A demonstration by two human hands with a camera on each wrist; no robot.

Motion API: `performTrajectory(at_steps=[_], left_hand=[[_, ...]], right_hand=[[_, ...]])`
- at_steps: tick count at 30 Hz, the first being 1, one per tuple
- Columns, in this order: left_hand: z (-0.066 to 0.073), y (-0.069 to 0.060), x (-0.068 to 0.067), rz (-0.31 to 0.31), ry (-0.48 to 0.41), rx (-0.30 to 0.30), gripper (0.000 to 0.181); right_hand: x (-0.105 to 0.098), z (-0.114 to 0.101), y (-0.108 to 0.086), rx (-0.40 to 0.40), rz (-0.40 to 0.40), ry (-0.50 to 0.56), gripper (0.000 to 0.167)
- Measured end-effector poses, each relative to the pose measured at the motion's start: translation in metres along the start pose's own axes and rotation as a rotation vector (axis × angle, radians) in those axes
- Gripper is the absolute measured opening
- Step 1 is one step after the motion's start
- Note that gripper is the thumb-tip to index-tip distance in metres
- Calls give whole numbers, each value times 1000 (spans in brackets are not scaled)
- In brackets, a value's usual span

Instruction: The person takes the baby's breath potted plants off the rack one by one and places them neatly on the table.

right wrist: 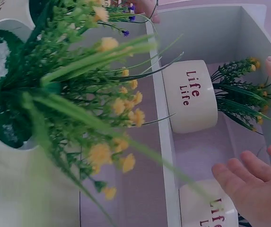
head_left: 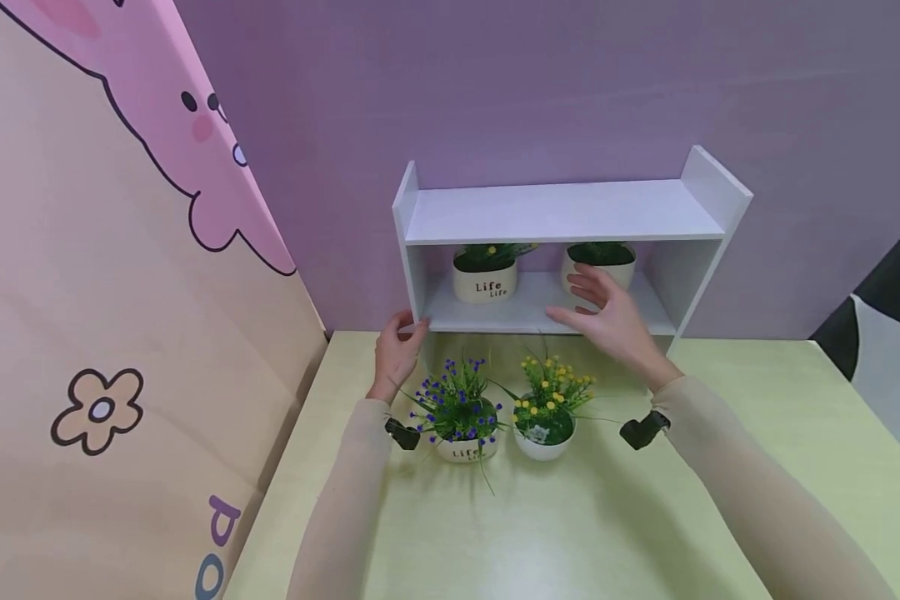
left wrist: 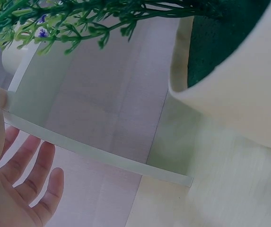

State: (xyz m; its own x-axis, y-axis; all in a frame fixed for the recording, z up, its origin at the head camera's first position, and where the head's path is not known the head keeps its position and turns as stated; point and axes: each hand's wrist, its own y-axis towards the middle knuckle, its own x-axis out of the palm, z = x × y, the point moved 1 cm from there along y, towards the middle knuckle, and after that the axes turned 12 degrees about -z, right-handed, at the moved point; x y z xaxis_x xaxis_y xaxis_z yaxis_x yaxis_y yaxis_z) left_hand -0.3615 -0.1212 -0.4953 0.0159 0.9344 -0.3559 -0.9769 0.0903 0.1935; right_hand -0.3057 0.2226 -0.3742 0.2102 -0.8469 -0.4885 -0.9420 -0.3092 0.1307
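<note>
A white two-tier shelf (head_left: pixel 562 212) stands at the back of the table. My left hand (head_left: pixel 397 354) holds its left side panel (left wrist: pixel 97 153), thumb on one side and fingers on the other. My right hand (head_left: pixel 611 325) is spread in front of the right-hand pot (head_left: pixel 621 273) on the lower board, thumb apart from the fingers; touch cannot be told. Beside it on that board is another cream "Life" pot (head_left: pixel 486 285) with a yellow-flowered plant (right wrist: pixel 244 90). Before the shelf stand a purple-flowered pot (head_left: pixel 467 451) and a yellow-flowered white pot (head_left: pixel 543 450).
The pale table (head_left: pixel 555 533) spreads in front of the shelf. A purple wall (head_left: pixel 540 92) rises behind it, and a cartoon-printed panel (head_left: pixel 120 300) stands along the left. A black-and-white surface (head_left: pixel 892 333) lies beyond the table's right edge.
</note>
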Motion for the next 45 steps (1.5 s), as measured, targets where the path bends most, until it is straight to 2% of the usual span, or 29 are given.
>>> performTrajectory(at_steps=[12,20,27,35,39,45], left_hand=[[4,3,-1,-23,8,25,49],[3,-1,-1,-24,8,2,51],[0,1,-1,-22,25,9,51],[-1,1,-3,-23,20,-4,51],[1,1,-3,-28,28,7,50],[0,1,-6,-27,38,14,50]], right_hand=[[5,-2,36,67,-59,-29,103],[10,4,56,84,-88,-54,102],[15,13,74,115,-99,-17,107],[25,21,97,111,-98,-8,107],[28,20,104,113,-101,58,105],[38,19,118,123,-105,79,103]])
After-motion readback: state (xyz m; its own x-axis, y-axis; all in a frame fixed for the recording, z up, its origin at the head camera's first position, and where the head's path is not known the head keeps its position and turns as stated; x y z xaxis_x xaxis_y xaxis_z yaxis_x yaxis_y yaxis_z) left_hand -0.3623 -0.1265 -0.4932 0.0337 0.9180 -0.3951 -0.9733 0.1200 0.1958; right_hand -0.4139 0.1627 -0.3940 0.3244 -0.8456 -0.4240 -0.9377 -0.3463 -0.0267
